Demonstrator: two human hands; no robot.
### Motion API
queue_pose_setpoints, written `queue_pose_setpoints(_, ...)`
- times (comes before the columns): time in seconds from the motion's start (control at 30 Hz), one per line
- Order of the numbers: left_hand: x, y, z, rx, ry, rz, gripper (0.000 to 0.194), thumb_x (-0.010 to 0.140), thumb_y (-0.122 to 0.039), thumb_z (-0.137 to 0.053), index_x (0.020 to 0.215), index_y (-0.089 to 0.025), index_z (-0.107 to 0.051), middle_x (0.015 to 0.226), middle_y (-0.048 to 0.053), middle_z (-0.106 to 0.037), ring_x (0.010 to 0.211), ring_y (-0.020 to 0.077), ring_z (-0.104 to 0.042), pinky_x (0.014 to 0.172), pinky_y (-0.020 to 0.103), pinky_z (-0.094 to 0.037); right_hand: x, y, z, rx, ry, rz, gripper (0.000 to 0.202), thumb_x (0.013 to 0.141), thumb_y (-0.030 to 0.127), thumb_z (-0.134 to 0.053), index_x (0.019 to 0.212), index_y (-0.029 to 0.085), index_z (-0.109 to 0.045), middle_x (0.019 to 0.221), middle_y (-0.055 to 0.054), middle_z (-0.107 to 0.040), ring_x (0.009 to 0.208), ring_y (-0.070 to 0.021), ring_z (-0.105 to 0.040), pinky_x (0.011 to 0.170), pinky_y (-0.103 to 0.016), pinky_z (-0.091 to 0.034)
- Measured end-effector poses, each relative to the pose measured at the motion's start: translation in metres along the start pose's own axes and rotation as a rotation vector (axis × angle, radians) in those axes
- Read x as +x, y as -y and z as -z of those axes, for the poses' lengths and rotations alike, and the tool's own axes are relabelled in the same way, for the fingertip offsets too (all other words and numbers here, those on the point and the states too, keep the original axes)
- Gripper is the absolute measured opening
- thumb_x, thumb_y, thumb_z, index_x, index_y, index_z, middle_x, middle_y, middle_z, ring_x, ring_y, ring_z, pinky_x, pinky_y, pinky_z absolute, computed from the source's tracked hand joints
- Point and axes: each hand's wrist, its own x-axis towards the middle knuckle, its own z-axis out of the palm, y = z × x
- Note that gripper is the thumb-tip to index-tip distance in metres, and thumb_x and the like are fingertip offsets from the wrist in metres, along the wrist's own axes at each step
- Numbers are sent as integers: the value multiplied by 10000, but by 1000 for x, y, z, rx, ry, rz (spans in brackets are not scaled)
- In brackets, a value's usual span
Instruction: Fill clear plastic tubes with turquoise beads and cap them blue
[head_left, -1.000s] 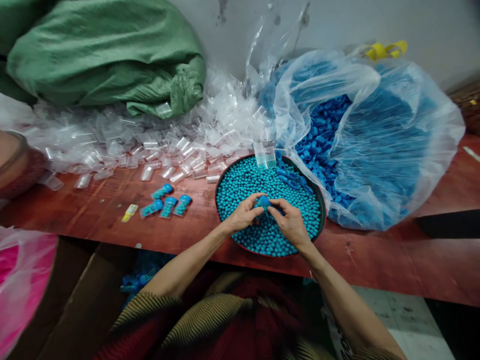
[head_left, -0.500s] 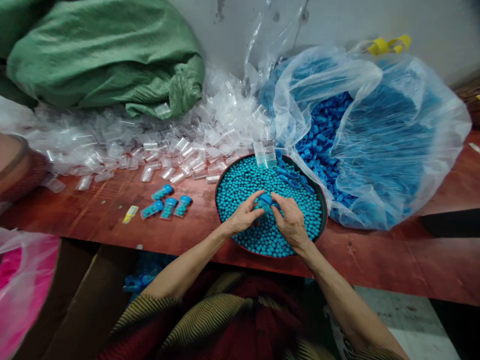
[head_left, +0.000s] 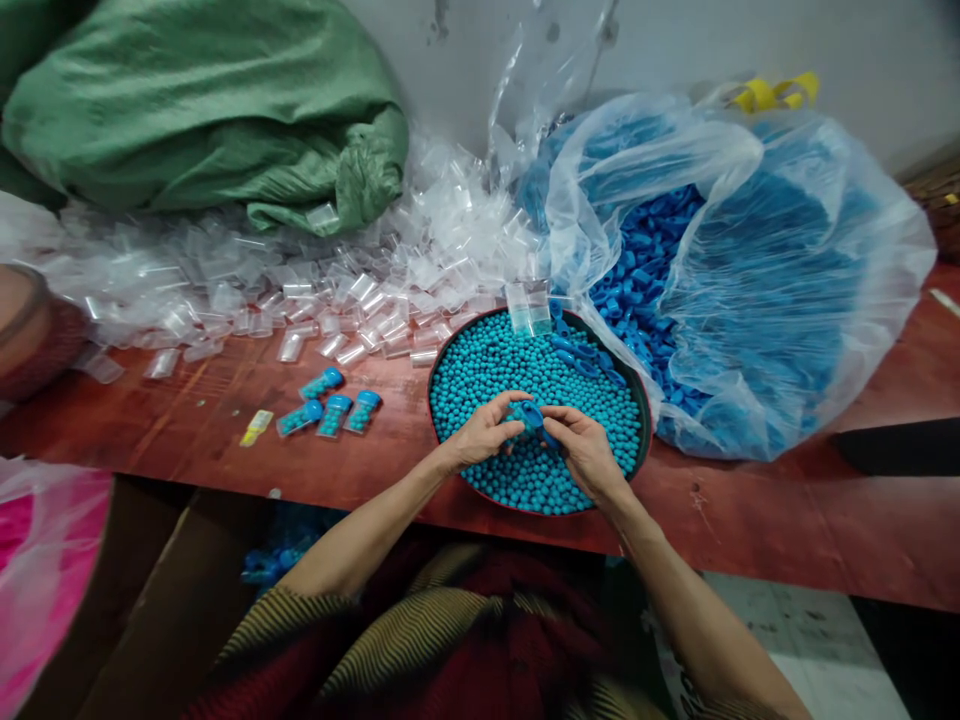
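Observation:
Over a round tray [head_left: 646, 425] of small turquoise beads [head_left: 480, 375], my left hand [head_left: 484, 436] pinches a small clear container with beads in it. My right hand [head_left: 583, 448] grips a blue cap [head_left: 532, 414] at the container's right end, and the two hands nearly meet. More blue caps [head_left: 585, 358] lie on the beads at the tray's back right. Clear tubes [head_left: 529, 308] rest at its back edge. Several filled containers with blue caps [head_left: 334, 416] lie on the red table left of the tray.
Clear empty tubes [head_left: 367, 300] are heaped along the back under a green sack [head_left: 210, 110]. A plastic bag [head_left: 787, 270] of blue caps fills the back right. A yellow-and-clear piece [head_left: 257, 427] lies at the left, and a pink-filled bag [head_left: 45, 570] stands below.
The blue cap has turned between my hands and its opening or loop now shows. My right fingers have shifted slightly down and right. The view has moved a little.

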Motion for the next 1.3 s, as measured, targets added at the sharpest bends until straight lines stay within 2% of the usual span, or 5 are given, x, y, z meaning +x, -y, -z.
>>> queue_pose_setpoints(0.43, -5, -8, -5, -50, -19, 26, 565, 783, -318, -570, 1309, -197, -404, 702, -47, -502, 467, 39, -472, 412, 151, -338, -7, 1, 3, -455, 31, 327, 177, 820, 344, -569, 906, 222, -665, 851, -27, -698, 795, -182, -645, 765, -328, -515)
queue_pose_setpoints(0.77, -8, -3, -19, -79, -195, -47, 328, 781, -311, -563, 1074, -180, -495, 640, -67, -455, 411, 34, -399, 389, 170, -329, -10, 10, 1, -659, 130, 584, 207, 857, 264, -498, 957, 231, -676, 907, -56, -709, 837, -194, -653, 786, -347, -519)
queue_pose_setpoints(0.87, -10, -2, -15, -114, -188, -21, 372, 786, -370, -567, 1098, -188, -477, 626, -68, -465, 403, 38, -423, 371, 159, -312, -9, 12, 6, -650, 208, 548, 236, 830, 262, -534, 1026, 230, -660, 938, -57, -701, 886, -201, -644, 818, -360, -515)
queue_pose_setpoints(1.1, -16, -7, 1, -60, 29, 56, 515, 763, -476, -588, 1163, -192, -428, 659, -51, -511, 441, 76, -525, 373, 158, -356, 8, 26, 19, -219, 295, 103, 394, 687, 352, -709, 1034, 193, -609, 816, -25, -694, 642, -148, -629, 584, -295, -533)
queue_pose_setpoints(1.3, -16, -7, -12, -41, -156, 3, 621, 798, -409, -551, 1344, -222, -320, 657, -59, -485, 420, 67, -463, 402, 187, -351, 2, 26, -1, -564, 243, 334, 349, 823, 377, -557, 1125, 207, -593, 1033, -84, -675, 934, -231, -642, 858, -418, -506)
